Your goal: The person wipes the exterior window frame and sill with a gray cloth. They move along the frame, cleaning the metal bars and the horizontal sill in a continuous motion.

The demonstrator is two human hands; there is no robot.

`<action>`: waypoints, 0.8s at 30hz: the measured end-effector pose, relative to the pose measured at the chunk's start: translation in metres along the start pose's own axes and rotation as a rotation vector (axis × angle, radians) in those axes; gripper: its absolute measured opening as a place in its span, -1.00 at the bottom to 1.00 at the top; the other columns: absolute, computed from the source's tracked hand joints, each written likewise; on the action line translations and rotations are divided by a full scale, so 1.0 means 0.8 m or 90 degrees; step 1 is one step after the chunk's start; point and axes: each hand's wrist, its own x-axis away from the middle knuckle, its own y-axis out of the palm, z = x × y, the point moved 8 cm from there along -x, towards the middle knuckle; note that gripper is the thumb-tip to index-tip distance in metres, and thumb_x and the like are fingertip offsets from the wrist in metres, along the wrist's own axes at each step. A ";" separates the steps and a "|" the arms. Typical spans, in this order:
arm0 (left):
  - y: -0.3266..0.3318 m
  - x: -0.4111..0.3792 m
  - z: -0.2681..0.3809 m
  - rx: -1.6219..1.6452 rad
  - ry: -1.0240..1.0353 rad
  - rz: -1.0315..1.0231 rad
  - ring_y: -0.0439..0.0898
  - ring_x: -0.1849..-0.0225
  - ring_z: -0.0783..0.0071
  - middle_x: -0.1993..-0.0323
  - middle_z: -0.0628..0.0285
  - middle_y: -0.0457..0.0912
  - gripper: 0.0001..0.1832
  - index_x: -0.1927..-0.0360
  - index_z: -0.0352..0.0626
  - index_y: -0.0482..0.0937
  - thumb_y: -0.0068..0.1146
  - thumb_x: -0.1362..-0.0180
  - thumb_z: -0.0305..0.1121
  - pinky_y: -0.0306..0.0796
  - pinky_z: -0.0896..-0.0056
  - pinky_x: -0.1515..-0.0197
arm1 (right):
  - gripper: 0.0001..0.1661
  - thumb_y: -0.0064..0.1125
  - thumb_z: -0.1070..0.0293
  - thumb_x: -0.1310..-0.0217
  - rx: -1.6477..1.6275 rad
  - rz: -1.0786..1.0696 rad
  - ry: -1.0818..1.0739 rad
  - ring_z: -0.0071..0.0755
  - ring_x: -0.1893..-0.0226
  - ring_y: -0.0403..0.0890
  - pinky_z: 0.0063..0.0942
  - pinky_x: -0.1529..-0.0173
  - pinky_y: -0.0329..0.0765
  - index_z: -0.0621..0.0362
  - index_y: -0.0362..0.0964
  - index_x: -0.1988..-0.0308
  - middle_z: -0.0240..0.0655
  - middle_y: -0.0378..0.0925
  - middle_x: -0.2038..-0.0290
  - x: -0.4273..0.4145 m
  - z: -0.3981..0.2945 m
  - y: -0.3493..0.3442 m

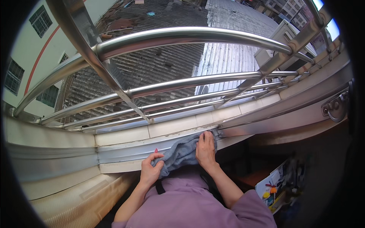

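Note:
A crumpled blue-grey cloth (182,151) lies across the metal window track (128,152) and the sill's inner edge. My left hand (151,168) pinches the cloth's left end between thumb and fingers, with one finger raised. At the cloth's right end, my right hand (206,148) presses it down with bent fingers, beside the end of the sliding window frame (242,131). Part of the track is hidden under the cloth.
Stainless steel bars (182,98) stand outside beyond the tiled outer ledge (176,124). A latch (336,107) is on the sash at right. A tray of small items (269,188) sits indoors at lower right. Corrugated roofs (159,62) lie below outside.

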 end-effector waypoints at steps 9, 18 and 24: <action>0.033 -0.004 0.027 -0.021 0.038 -0.045 0.54 0.23 0.51 0.31 0.22 0.63 -0.80 0.23 -0.29 0.59 0.14 -0.04 -0.48 0.40 0.51 0.11 | -0.20 0.16 0.04 -0.15 0.060 -0.010 0.113 0.18 -0.22 0.28 -0.05 -0.40 0.04 0.60 0.25 -0.08 0.24 0.25 -0.18 0.001 0.032 -0.002; 0.027 0.000 0.036 -0.026 0.076 -0.030 0.50 0.30 0.62 0.41 0.28 0.60 -0.82 0.25 -0.27 0.61 0.14 -0.04 -0.49 0.38 0.59 0.15 | -0.40 0.20 0.28 -0.10 -0.052 0.017 0.075 0.20 -0.15 0.37 -0.07 -0.34 0.18 0.54 0.33 -0.03 0.24 0.30 -0.14 0.002 0.028 -0.006; 0.030 -0.010 0.041 -0.047 0.109 -0.038 0.52 0.23 0.55 0.33 0.23 0.63 -0.81 0.27 -0.32 0.60 0.13 -0.02 -0.51 0.38 0.51 0.06 | -0.30 0.25 0.12 -0.08 -0.048 0.017 0.069 0.03 -0.18 0.33 -0.04 -0.27 0.20 0.48 0.36 -0.05 0.09 0.38 -0.13 0.006 -0.004 -0.018</action>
